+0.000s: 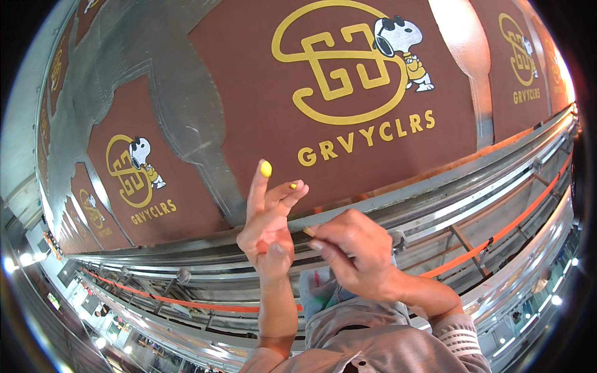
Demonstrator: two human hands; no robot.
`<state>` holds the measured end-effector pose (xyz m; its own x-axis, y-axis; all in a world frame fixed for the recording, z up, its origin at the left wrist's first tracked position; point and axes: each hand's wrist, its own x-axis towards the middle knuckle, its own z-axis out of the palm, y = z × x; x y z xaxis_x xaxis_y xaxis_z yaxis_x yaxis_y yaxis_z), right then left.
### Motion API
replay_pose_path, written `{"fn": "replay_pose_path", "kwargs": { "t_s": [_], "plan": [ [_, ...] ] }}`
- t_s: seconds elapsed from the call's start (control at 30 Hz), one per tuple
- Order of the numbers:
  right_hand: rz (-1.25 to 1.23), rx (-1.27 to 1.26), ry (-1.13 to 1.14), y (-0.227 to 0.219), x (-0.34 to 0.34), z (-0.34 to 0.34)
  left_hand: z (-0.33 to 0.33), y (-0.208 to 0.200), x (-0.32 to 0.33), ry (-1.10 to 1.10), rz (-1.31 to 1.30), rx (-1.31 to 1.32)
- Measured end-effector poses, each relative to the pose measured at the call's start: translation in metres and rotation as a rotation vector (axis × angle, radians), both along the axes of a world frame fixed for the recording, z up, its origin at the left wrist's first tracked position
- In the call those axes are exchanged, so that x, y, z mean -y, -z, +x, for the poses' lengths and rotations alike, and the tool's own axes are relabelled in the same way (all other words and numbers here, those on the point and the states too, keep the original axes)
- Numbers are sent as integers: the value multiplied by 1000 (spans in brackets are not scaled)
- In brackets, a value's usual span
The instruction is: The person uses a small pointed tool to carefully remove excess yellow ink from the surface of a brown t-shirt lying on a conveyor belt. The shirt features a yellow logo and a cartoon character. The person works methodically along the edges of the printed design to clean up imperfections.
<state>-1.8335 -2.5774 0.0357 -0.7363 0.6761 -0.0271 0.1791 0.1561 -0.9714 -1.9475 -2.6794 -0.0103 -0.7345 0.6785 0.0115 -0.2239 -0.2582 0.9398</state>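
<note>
My left hand (268, 227) is raised in front of the table's edge, palm toward me. Its index finger points up and the other fingers are loosely bent apart. Bright yellow covers the index fingertip, with a smaller yellow spot on another fingertip; whether it is paint or a covering I cannot tell. Just to its right, my right hand (357, 252) is closed, thumb and fingers drawn together. A small yellowish-brown bit shows at its fingertips, too small to name. Beyond both hands lies a brown fabric panel (242, 87) printed with a yellow emblem, lettering and a white cartoon dog.
More printed brown panels (214, 214) lie along the long grey table (134, 62), to left and right. Metal rails (435, 196) run along its near edge. An orange strip (510, 227) stretches below them. Lights and workshop equipment show at the lower corners.
</note>
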Motion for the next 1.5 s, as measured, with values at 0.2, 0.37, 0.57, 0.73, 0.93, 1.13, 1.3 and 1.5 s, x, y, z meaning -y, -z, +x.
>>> {"fn": "replay_pose_path", "kwargs": {
  "t_s": [0.2, 0.37, 0.57, 0.73, 0.93, 1.13, 1.3, 1.5],
  "plan": [
    [-537, 42, 197, 0, -5, 4, 5, 7, -11, -173, -22, 226],
    [-630, 59, 221, 4, 3, -8, 13, -9, -30, -326, -157, 302],
    [-535, 67, 241, 9, 9, -14, 19, -7, -27, -337, -326, -205],
    [-499, 95, 205, 7, 8, -16, 18, -1, -22, -313, -271, -342],
    [-454, 103, 177, 8, 5, -17, 19, 1, -20, -291, -333, -418],
    [-520, 109, 174, 8, 4, -16, 18, 1, -21, -280, -265, -387],
    [-518, 103, 151, 9, 4, -14, 19, 1, -20, -286, -284, -373],
    [-543, 45, 186, 15, 5, -12, 18, 4, -18, -316, -279, -350]
  ]
}}
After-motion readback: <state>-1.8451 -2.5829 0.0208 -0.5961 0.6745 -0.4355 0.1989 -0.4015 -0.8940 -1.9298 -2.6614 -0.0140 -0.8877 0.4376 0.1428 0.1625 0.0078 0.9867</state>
